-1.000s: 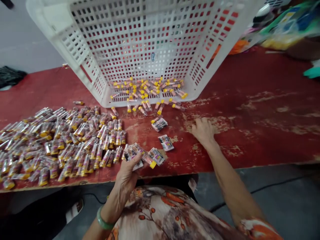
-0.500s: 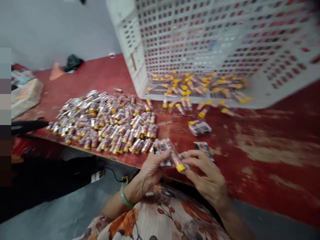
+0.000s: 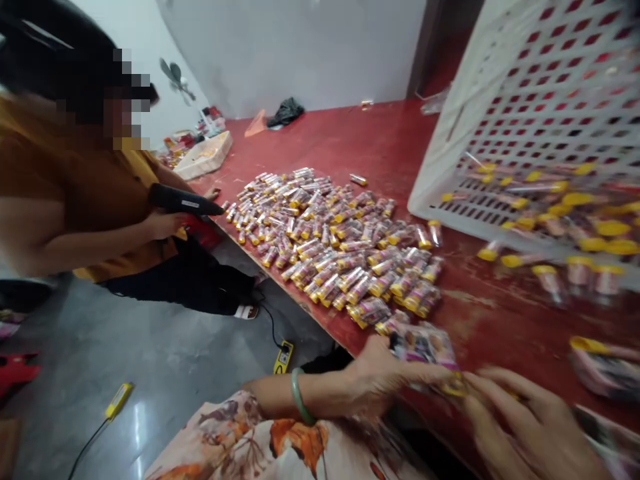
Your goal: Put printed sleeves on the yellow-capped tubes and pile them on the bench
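Over the near edge of the red counter [image 3: 360, 143], the left hand [image 3: 385, 377] grips a printed packet [image 3: 425, 343], just beside a wide pile of wrapped tubes [image 3: 325, 243]. The right hand [image 3: 535, 423] brings its fingertips to a yellow cap [image 3: 455, 385] at the packet's near end; blur hides whether they pinch it. Loose yellow-capped tubes [image 3: 550, 283] lie in and before the white basket [image 3: 443, 163].

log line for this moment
left hand: holds printed packets | right hand: alongside, grip unclear | red table: yellow-ended packs piled | white crate: yellow-capped tubes inside
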A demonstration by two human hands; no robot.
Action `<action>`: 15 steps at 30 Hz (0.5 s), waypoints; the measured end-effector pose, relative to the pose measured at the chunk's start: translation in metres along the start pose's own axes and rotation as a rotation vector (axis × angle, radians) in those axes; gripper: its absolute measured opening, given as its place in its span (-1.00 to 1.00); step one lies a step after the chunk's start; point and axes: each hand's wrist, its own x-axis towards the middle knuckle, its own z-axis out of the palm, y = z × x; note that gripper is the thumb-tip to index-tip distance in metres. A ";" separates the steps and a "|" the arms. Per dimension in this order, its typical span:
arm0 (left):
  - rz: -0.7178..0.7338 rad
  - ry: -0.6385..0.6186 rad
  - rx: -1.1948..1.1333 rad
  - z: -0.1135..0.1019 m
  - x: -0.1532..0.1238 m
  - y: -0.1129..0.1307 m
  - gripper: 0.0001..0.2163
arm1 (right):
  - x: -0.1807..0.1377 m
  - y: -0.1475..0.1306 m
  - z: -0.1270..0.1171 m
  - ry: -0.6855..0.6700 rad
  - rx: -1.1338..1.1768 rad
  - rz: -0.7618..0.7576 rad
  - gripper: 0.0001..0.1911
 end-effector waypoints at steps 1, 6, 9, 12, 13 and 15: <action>-0.001 0.003 0.001 -0.003 -0.001 0.003 -0.58 | 0.001 -0.006 0.002 -0.025 -0.002 -0.015 -0.78; -0.013 0.020 -0.091 -0.019 0.005 0.016 -0.62 | 0.009 -0.021 0.012 -0.010 0.126 0.115 -0.66; -0.028 0.033 -0.097 -0.023 0.009 0.022 -0.66 | 0.011 -0.023 0.014 -0.038 0.212 0.185 -0.80; -0.048 0.028 -0.073 -0.024 0.010 0.024 -0.68 | 0.014 -0.027 0.017 -0.018 0.218 0.153 -0.85; -0.041 0.019 -0.077 -0.025 0.011 0.023 -0.68 | 0.016 -0.029 0.019 -0.009 0.202 0.122 -0.81; -0.022 -0.010 -0.095 -0.026 0.012 0.021 -0.70 | 0.020 -0.032 0.021 0.012 0.173 0.058 -0.69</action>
